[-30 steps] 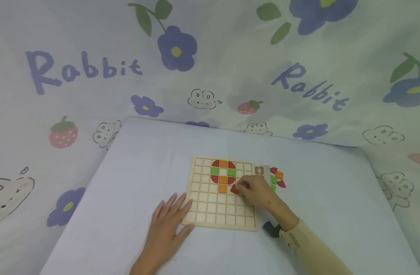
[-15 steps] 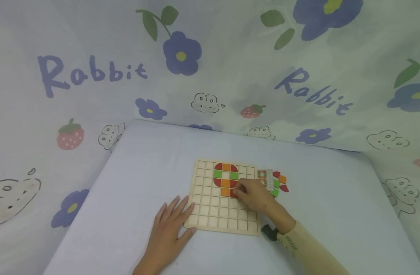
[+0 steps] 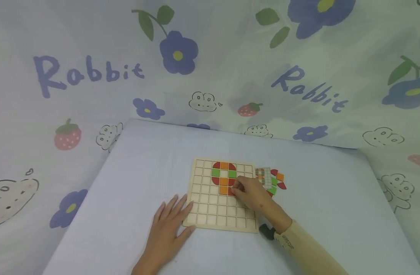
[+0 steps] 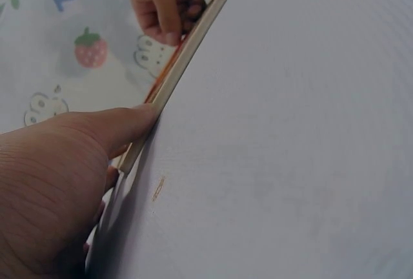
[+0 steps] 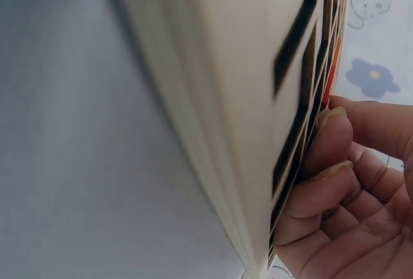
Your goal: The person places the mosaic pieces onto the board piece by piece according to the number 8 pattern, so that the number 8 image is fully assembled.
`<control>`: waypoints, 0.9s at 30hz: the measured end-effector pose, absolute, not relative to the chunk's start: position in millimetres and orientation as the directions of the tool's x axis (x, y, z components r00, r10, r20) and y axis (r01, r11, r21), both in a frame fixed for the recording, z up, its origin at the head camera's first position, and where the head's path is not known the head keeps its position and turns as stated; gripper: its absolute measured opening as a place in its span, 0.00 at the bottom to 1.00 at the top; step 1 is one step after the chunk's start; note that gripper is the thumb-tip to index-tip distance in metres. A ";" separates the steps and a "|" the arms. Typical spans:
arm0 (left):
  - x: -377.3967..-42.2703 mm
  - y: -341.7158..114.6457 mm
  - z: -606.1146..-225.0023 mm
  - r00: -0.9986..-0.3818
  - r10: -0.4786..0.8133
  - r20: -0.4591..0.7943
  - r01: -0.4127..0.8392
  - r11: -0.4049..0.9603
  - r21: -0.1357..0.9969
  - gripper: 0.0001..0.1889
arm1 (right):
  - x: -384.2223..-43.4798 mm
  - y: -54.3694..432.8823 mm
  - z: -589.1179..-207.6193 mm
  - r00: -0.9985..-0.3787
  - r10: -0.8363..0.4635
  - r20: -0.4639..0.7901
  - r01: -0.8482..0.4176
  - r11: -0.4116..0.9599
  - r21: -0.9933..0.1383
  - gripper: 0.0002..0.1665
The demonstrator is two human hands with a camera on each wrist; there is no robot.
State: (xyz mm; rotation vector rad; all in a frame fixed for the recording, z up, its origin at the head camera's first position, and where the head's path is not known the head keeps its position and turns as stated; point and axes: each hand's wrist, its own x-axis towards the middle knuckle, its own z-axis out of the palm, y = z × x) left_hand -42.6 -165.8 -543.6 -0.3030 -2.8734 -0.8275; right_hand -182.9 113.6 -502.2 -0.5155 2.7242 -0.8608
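A wooden grid board (image 3: 221,211) lies on the table, with red, orange and green tiles in its upper cells. My left hand (image 3: 166,231) rests at the board's lower left corner, fingers spread, fingertips over the edge. In the left wrist view its thumb (image 4: 132,124) lies against the frame. My right hand (image 3: 252,194) is over the board's right half and pinches a red tile (image 3: 231,191), which sits beside the lower orange tile (image 3: 223,190). In the right wrist view, thumb and fingertips meet at the red tile (image 5: 330,88); the hand covers part of it.
Right of the board lies a pattern card (image 3: 267,176), partly behind my right hand. Loose tiles, among them an orange square (image 3: 280,177) and a green one (image 3: 273,190), lie beside it. A dark object (image 3: 266,232) is at my right wrist. Patterned cloth hangs behind the table.
My right hand has brought the red tile left and down into the cell beside the lower orange tile, where it was tilted before. The left hand stays at the board's corner.
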 end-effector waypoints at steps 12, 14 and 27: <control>-41.8 -164.3 -542.8 -0.974 0.144 0.177 0.217 0.822 0.527 0.35 | -179.8 114.7 -504.6 -0.919 -0.383 -0.096 -0.253 0.757 -0.602 0.04; -41.9 -163.4 -543.6 -0.975 0.145 0.170 0.215 0.821 0.529 0.35 | -178.0 117.6 -504.8 -0.925 -0.369 -0.089 -0.240 0.751 -0.615 0.04; -41.4 -163.5 -542.5 -0.971 0.144 0.189 0.223 0.826 0.517 0.35 | -167.1 133.6 -500.3 -0.928 -0.365 -0.069 -0.226 0.701 -0.677 0.04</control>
